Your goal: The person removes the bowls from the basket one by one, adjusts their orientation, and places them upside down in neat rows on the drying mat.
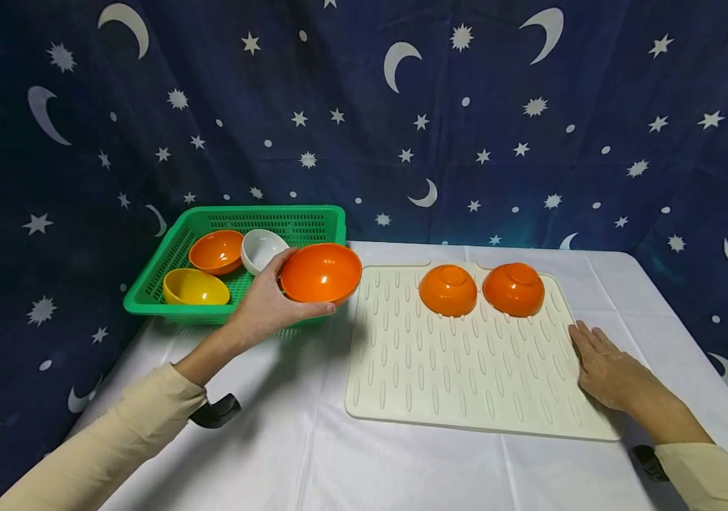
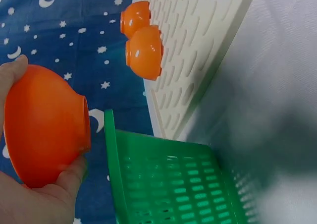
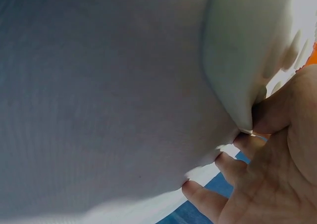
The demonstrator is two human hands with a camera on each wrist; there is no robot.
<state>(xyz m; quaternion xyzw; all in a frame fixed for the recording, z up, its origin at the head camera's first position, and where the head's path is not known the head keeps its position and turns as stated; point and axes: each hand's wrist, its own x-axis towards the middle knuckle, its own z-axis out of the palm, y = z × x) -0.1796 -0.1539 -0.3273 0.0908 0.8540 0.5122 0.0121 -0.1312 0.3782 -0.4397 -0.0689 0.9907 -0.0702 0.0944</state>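
My left hand [image 1: 267, 304] grips an orange bowl [image 1: 321, 273] by its side, thumb and fingers around it, raised over the front right corner of a green basket [image 1: 338, 227]. Seen from the left wrist, the held bowl [image 2: 44, 125] is tipped sideways, its foot facing right. In the basket are another orange bowl [image 1: 217, 250], a yellow bowl [image 1: 195, 287] and a white bowl [image 1: 262, 248]. Two orange bowls [image 1: 448, 289] [image 1: 514, 289] lie upside down along the back of a cream ridged mat [image 1: 453, 376]. My right hand [image 1: 613, 372] rests with extended fingers along the mat's right edge.
A white cloth [image 1: 262, 454] covers the table under the basket and mat. Behind and at the sides hangs a dark blue curtain [image 1: 338, 170] with moons and stars. The basket stands at the back left, close beside the mat.
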